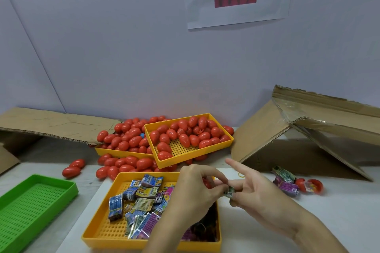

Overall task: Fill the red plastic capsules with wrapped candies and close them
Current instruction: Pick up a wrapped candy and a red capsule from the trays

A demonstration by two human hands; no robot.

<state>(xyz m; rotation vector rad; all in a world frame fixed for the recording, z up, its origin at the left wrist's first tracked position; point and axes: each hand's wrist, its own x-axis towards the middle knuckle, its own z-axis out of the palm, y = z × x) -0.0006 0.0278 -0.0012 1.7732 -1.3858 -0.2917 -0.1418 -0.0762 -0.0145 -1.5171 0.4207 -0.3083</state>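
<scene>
White surface [287, 222], candy tray [98, 230] below both hands: left hand [193, 189] grips red capsule [206, 183], right hand [259, 193] pinches wrapped candy [229, 191].

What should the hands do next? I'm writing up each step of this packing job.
Probably push the wrapped candy, pinched by the right hand, into the red capsule gripped by the left hand. The two already meet above the yellow candy tray, and the candy is not yet inside.
</scene>
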